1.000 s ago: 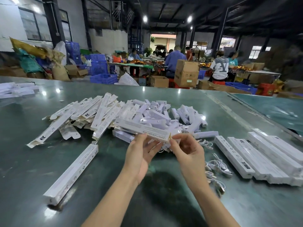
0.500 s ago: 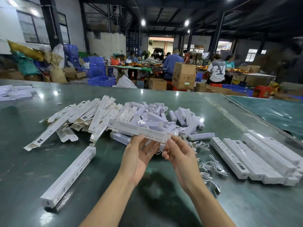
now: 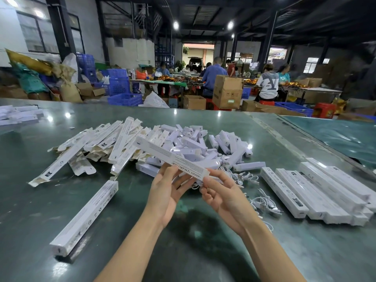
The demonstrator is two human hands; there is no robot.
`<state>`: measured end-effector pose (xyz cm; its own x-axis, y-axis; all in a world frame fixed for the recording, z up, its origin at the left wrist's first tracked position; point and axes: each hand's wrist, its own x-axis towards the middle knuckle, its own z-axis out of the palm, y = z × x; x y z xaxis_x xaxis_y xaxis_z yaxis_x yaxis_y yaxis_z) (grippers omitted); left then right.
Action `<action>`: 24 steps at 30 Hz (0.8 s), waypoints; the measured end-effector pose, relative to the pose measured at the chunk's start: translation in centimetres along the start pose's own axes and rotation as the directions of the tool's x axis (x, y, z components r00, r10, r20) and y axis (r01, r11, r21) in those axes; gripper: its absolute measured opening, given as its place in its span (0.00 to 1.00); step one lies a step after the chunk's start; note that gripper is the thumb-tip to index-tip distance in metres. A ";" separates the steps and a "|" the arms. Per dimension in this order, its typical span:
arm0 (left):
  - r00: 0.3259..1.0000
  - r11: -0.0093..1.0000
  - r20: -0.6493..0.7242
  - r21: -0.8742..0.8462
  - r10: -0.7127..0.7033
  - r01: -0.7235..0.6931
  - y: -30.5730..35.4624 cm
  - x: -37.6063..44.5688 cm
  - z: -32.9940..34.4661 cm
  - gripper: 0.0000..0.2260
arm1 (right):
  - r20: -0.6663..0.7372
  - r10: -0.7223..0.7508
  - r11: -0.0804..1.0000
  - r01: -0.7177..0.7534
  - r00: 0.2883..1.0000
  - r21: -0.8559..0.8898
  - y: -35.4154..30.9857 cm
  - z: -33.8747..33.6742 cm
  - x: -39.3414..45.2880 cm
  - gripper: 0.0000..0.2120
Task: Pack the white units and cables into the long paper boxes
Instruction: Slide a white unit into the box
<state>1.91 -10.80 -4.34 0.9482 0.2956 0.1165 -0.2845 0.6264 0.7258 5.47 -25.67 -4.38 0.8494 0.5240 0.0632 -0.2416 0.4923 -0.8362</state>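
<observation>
A dim workshop with dark steel columns and ceiling lamps stretches behind a glossy dark green worktable (image 3: 142,210); at twelve o'clock, people sit at far tables among brown cardboard cartons (image 3: 227,92) and blue plastic crates (image 3: 124,99).

From the head camera, the long white printed paper box (image 3: 172,157) sits just above the table's middle, held in the air over the pile. Its long axis runs from ten o'clock down to four o'clock, the far end lifted toward the pile, the near end at the hands. It is slim and square-edged, with grey lettering along the upper face.

The left hand (image 3: 166,192) holds the box from below, fingers curled up to its underside. The right hand (image 3: 221,193) pinches the near end between thumb and fingertips.

Behind, at eleven o'clock, lies a heap of flattened white paper box blanks (image 3: 105,143); at one o'clock a heap of short white plastic units (image 3: 219,145). Coiled white cables (image 3: 262,202) lie at three o'clock, beside a row of closed white boxes (image 3: 317,192). One more closed white box (image 3: 85,216) lies at eight o'clock, pointing toward one o'clock.
</observation>
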 end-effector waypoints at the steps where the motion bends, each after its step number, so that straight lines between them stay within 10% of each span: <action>1: 1.000 1.000 0.007 0.006 -0.002 0.002 0.0 0.0 0.0 0.10 | 0.010 0.013 1.000 -0.013 1.000 0.007 -0.1 -0.2 0.0 0.12; 14: 0.998 0.998 0.062 0.063 -0.020 0.016 0.1 -0.3 0.3 0.09 | 0.073 0.031 0.998 -0.035 0.997 0.049 -0.3 -0.8 0.0 0.15; 17: 0.979 0.946 -0.009 0.260 0.203 -0.193 0.6 -0.3 0.5 0.08 | 0.038 -0.015 0.982 0.022 0.999 -0.185 -0.7 -0.4 -0.2 0.22; 20: 0.786 0.531 0.039 0.716 0.618 -0.454 1.1 -0.5 -0.1 0.13 | -0.072 -0.225 0.830 0.153 0.972 -0.537 -0.7 0.2 -0.3 0.25; 24: 0.630 0.067 0.251 0.897 0.734 -0.436 1.2 -0.5 -1.3 0.20 | 0.110 -0.377 0.679 0.355 0.920 -0.643 -0.5 0.9 -0.7 0.36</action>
<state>0.91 -9.20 -4.41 0.4244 0.4653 0.7768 -0.3056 -0.7340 0.6066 4.59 -25.62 -3.49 0.8205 0.3729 0.4333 0.4393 0.0738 -0.8953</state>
